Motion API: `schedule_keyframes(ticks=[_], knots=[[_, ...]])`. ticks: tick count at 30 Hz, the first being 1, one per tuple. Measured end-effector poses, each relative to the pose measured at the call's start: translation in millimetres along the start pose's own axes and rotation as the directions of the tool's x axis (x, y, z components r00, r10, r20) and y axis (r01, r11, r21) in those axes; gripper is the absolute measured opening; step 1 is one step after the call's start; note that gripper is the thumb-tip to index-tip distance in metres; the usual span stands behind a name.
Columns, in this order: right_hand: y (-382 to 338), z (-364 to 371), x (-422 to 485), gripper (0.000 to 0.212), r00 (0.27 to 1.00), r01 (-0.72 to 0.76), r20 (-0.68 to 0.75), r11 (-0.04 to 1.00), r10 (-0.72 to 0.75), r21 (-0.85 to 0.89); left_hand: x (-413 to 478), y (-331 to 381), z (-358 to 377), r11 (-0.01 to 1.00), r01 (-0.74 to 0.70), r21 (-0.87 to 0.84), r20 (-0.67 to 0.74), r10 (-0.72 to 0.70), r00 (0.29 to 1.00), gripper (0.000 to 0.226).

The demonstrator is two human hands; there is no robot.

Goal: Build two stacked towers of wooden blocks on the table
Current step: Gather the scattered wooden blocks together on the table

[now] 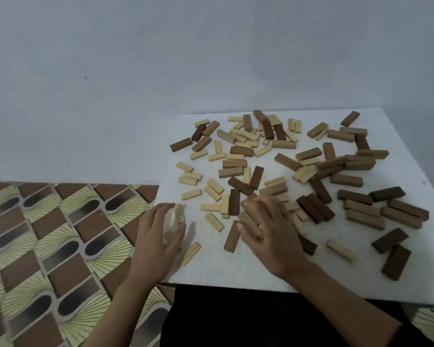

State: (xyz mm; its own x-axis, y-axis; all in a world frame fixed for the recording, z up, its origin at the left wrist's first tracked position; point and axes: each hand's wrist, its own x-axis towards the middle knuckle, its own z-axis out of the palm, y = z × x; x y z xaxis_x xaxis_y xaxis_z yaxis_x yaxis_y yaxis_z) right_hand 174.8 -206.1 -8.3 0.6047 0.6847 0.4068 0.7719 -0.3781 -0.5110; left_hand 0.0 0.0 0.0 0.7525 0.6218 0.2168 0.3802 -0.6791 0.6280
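While my left hand (158, 236) grips pale blocks (178, 214), perhaps two, at the left edge of the table (236, 267) | right hand (273, 234) spread flat on brown blocks (248, 221) | open room along near edge.

White table (223, 269), one flat top, carries loose wooden blocks scattered over most of its surface. Pale blocks (191, 194) lie mainly on the left and at the far middle, where several overlap. Mid-brown blocks (365, 219) lie mostly right of centre, some side by side. Dark blocks (396, 262) lie at the near right, others mixed through the spread.
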Motion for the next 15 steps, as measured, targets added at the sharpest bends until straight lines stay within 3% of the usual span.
schedule_keyframes(ticks=[5,10,15], knots=[[-21,25,-16,0.077,0.99,-0.043,0.13,0.993,0.057,-0.11,-14,-3,11,0.987,-0.05,0.153,0.239,0.012,0.971,0.089],[-22,42,-24,0.1,0.979,-0.012,0.19,0.954,0.072,-0.301,-22,-4,24,0.926,-0.167,0.339,0.282,0.069,0.957,0.087],[-21,43,-13,0.102,0.983,-0.033,0.157,0.932,0.096,-0.362,0,-7,34,0.889,-0.196,0.414,0.287,0.076,0.955,0.088]])
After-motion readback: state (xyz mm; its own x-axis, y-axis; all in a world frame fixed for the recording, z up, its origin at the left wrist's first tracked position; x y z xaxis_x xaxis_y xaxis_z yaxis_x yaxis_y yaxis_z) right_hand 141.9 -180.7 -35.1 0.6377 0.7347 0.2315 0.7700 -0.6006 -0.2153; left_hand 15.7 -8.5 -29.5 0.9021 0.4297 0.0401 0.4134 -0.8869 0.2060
